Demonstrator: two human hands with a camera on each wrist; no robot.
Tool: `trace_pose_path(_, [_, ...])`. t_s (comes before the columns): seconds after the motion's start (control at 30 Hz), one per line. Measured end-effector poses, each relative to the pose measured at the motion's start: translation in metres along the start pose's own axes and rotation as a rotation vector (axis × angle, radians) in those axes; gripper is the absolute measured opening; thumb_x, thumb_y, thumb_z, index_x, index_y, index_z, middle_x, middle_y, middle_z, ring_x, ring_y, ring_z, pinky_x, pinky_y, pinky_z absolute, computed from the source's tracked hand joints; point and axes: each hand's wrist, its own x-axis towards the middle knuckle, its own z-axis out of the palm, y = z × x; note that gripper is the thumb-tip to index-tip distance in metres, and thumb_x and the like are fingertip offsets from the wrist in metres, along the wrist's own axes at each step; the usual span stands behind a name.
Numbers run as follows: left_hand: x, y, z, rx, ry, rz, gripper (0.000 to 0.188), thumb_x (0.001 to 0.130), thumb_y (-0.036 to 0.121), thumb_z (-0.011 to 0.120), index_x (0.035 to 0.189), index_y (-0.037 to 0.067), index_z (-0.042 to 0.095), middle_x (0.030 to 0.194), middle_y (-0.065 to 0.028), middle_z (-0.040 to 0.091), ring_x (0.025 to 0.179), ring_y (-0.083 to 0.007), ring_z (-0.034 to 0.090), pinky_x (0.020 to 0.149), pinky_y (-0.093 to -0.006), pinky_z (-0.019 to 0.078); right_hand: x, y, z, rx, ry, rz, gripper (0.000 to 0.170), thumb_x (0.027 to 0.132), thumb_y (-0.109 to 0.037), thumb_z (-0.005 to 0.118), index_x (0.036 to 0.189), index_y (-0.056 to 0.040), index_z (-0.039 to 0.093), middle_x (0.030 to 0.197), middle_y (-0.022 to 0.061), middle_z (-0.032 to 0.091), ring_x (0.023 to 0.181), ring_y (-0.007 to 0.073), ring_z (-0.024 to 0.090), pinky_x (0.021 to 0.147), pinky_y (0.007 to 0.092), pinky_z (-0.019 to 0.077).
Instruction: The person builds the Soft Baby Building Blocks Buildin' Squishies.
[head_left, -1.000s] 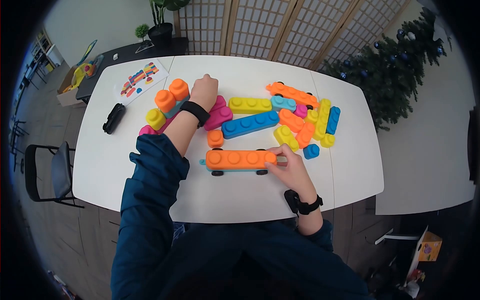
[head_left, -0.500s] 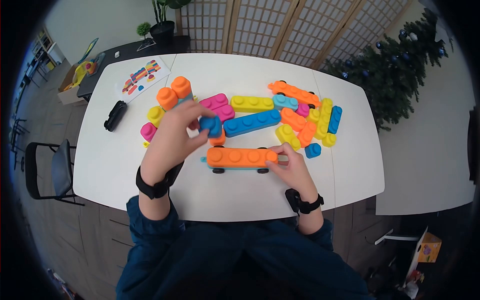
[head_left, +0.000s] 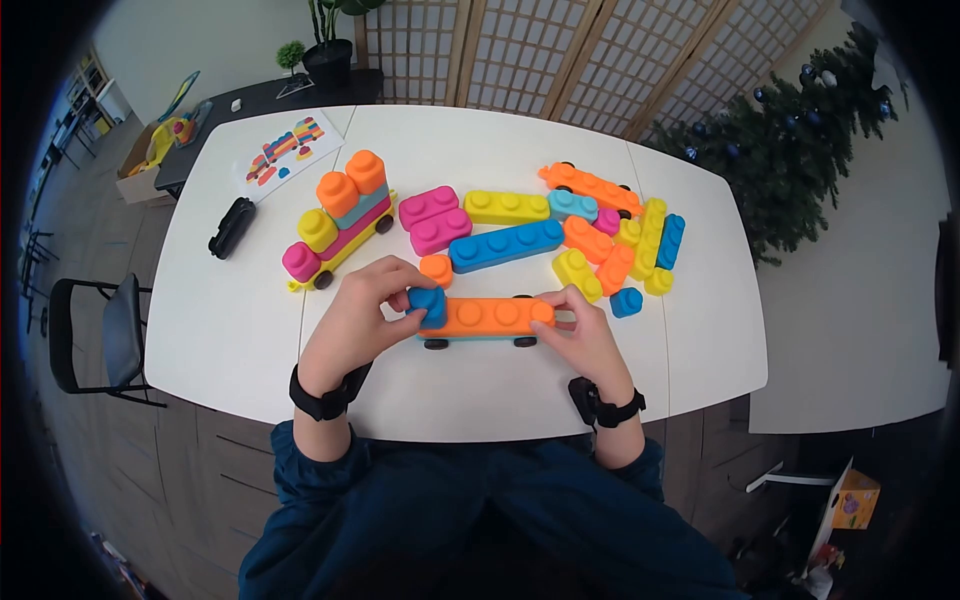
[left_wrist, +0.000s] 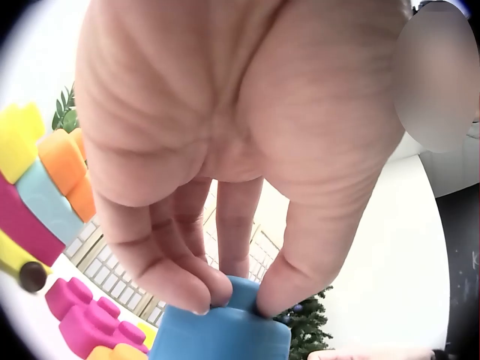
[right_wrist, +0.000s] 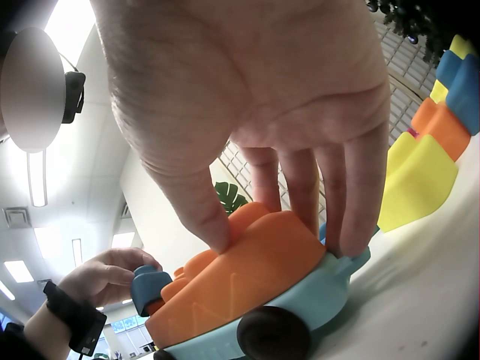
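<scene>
A long orange block (head_left: pixel 488 316) lies on a light-blue wheeled base (right_wrist: pixel 322 289) near the table's front. My left hand (head_left: pixel 362 322) pinches a small blue block (head_left: pixel 428 307) at the left end of the orange block; in the left wrist view fingertips and thumb grip the top of the blue block (left_wrist: pixel 225 334). Whether the blue block is fully seated cannot be told. My right hand (head_left: pixel 588 342) holds the right end of the orange block, its thumb on the near side, as the right wrist view of the orange block (right_wrist: pixel 247 277) also shows.
Left of the hands stands a yellow wheeled base stacked with pink, yellow and orange blocks (head_left: pixel 338 192). Behind lie pink blocks (head_left: pixel 440 231), a long blue block (head_left: pixel 507 246) and a yellow one (head_left: pixel 506 207). More blocks and an orange wheeled base (head_left: pixel 592 189) are at the right.
My left hand has come back from the left-hand stack with a small blue block and lowered it to the orange block's left end. My right hand has stayed in place.
</scene>
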Motion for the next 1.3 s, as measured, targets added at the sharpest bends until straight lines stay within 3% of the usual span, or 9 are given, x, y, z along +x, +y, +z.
trace_pose_path(0.17, [-0.004, 0.005, 0.004, 0.013, -0.010, -0.009, 0.034, 0.076, -0.005, 0.076, 0.109, 0.002, 0.073, 0.103, -0.0096, 0.068, 0.078, -0.0187, 0.061, 0.074, -0.0287, 0.0545, 0.000, -0.002, 0.000, 0.000, -0.011, 0.004, 0.034, 0.089, -0.014, 0.080, 0.111, -0.0013, 0.057, 0.121, 0.0098, 0.070, 0.111, 0.0210, 0.068, 0.091, 0.0365, 0.0608])
trace_pose_path(0.4, [-0.003, 0.002, 0.010, 0.018, -0.002, 0.002, 0.035, 0.076, -0.005, 0.074, 0.110, 0.003, 0.074, 0.107, -0.0080, 0.069, 0.078, -0.0164, 0.062, 0.073, -0.0267, 0.0540, 0.000, -0.001, 0.001, 0.004, 0.002, 0.001, 0.033, 0.089, -0.015, 0.080, 0.109, -0.0018, 0.058, 0.118, 0.0098, 0.071, 0.109, 0.0223, 0.069, 0.090, 0.0368, 0.0603])
trace_pose_path(0.5, [-0.005, 0.001, 0.009, 0.029, -0.030, -0.010, 0.039, 0.076, -0.002, 0.077, 0.114, 0.005, 0.073, 0.112, -0.0078, 0.069, 0.087, -0.0187, 0.064, 0.076, -0.0286, 0.0544, -0.001, -0.003, -0.002, -0.015, 0.002, -0.026, 0.034, 0.088, -0.019, 0.080, 0.109, -0.0024, 0.058, 0.115, 0.0092, 0.071, 0.105, 0.0247, 0.071, 0.089, 0.0373, 0.0595])
trace_pose_path(0.57, [-0.007, 0.006, 0.010, 0.163, 0.031, 0.067, 0.046, 0.075, 0.004, 0.083, 0.118, 0.007, 0.069, 0.115, -0.0101, 0.068, 0.101, -0.0304, 0.063, 0.090, -0.0381, 0.0539, 0.001, -0.010, -0.011, -0.048, -0.019, -0.051, 0.036, 0.088, -0.021, 0.081, 0.109, -0.0028, 0.059, 0.115, 0.0090, 0.071, 0.105, 0.0257, 0.071, 0.088, 0.0378, 0.0592])
trace_pose_path(0.7, [-0.008, -0.001, 0.014, 0.173, 0.096, 0.120, 0.057, 0.072, 0.008, 0.087, 0.125, 0.009, 0.066, 0.119, -0.0102, 0.067, 0.111, -0.0327, 0.060, 0.097, -0.0412, 0.0516, 0.019, -0.026, -0.037, -0.247, -0.002, -0.184, 0.040, 0.089, -0.024, 0.080, 0.119, -0.0063, 0.062, 0.119, 0.0065, 0.071, 0.107, 0.0236, 0.068, 0.088, 0.0362, 0.0553])
trace_pose_path(0.77, [-0.009, -0.005, 0.017, 0.187, -0.002, 0.023, 0.061, 0.071, 0.008, 0.088, 0.127, 0.009, 0.064, 0.118, -0.0110, 0.068, 0.110, -0.0331, 0.061, 0.096, -0.0409, 0.0523, 0.036, -0.038, -0.048, -0.389, 0.061, -0.237, 0.034, 0.089, -0.030, 0.078, 0.111, -0.0061, 0.066, 0.109, 0.0113, 0.071, 0.106, 0.0308, 0.068, 0.087, 0.0373, 0.0545])
trace_pose_path(0.87, [-0.008, -0.007, 0.022, 0.172, -0.033, -0.043, 0.060, 0.068, 0.004, 0.088, 0.124, 0.007, 0.065, 0.117, -0.0123, 0.069, 0.109, -0.0348, 0.063, 0.097, -0.0400, 0.0519, 0.074, -0.043, -0.058, -0.557, 0.120, -0.370, 0.029, 0.089, -0.029, 0.076, 0.104, -0.0052, 0.069, 0.105, 0.0119, 0.071, 0.102, 0.0329, 0.067, 0.084, 0.0394, 0.0545])
trace_pose_path(1.07, [-0.008, -0.011, 0.027, 0.185, 0.010, -0.027, 0.057, 0.068, 0.004, 0.088, 0.121, 0.008, 0.066, 0.111, -0.0119, 0.070, 0.106, -0.0348, 0.064, 0.093, -0.0407, 0.0536, 0.152, -0.023, -0.040, -0.881, 0.050, -0.291, 0.020, 0.086, -0.021, 0.073, 0.100, -0.0071, 0.075, 0.104, 0.0114, 0.072, 0.104, 0.0308, 0.067, 0.088, 0.0450, 0.0509])
trace_pose_path(1.3, [-0.008, -0.011, 0.026, 0.165, 0.003, -0.027, 0.056, 0.069, 0.003, 0.088, 0.121, 0.008, 0.067, 0.109, -0.0119, 0.070, 0.103, -0.0342, 0.065, 0.091, -0.0401, 0.0541, 0.177, -0.004, -0.023, -1.078, 0.020, -0.277, 0.021, 0.083, -0.022, 0.075, 0.096, -0.0058, 0.075, 0.101, 0.0111, 0.071, 0.104, 0.0299, 0.065, 0.090, 0.0470, 0.0451])
